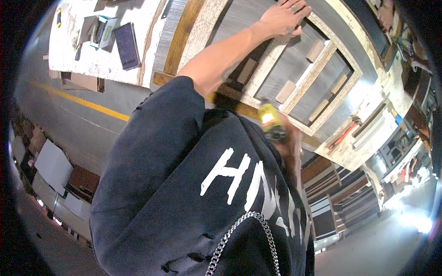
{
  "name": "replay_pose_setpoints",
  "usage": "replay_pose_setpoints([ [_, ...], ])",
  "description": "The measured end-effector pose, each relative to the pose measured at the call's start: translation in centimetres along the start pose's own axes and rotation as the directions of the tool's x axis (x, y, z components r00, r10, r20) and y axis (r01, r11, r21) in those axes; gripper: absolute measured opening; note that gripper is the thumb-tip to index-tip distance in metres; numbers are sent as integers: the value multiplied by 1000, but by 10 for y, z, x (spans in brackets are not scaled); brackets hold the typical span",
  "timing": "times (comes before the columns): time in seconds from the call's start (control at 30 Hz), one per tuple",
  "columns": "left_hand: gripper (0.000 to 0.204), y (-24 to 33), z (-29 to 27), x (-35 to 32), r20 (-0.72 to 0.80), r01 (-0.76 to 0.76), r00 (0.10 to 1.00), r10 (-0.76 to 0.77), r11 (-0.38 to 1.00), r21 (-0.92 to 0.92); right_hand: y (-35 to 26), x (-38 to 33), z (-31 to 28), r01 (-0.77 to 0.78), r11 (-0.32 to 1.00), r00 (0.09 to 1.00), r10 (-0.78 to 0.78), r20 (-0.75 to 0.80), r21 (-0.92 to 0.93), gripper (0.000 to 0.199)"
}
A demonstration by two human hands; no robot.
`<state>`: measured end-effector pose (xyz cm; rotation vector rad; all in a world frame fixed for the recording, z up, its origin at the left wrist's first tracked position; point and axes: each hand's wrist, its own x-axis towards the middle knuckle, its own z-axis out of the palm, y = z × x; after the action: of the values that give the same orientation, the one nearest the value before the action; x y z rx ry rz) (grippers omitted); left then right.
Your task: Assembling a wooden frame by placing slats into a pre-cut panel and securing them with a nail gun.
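Note:
A pale chipboard-like frame (256,85) with cross strips lies over a grey wood-grain panel (281,69). At its far side my left hand (286,17) reaches over a strip, fingers bent across it and thumb on the inner side. Small wooden blocks, such as one block (286,91), sit against the strips inside the frame. Close to my body, near the frame's near edge, my right hand (291,138) is wrapped round a yellow-green and black power tool (271,120). Motion blurs that hand and the tool, so its exact kind and its tip are unclear.
On the white table (99,66) at left lie a dark phone (127,46) and an opened small box (102,31). Red-handled pliers (343,135) rest on a board at right. Stacked boards (336,198) stand below. Another person's hand (385,16) shows at the upper right.

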<state>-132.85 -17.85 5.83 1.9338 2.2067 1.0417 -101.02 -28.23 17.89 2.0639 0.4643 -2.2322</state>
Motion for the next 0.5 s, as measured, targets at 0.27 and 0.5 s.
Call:
replay_pose_setpoints([
  [0.27,42,32,-58,-88,-70,77,995,-77,997,-11,-76,13,-177,106,147,374,-922,-97,-983,63],
  [0.5,35,137,-146,-257,-109,525,850,-516,848,73,-139,83,-270,83,108,237,-968,-86,-991,56],
])
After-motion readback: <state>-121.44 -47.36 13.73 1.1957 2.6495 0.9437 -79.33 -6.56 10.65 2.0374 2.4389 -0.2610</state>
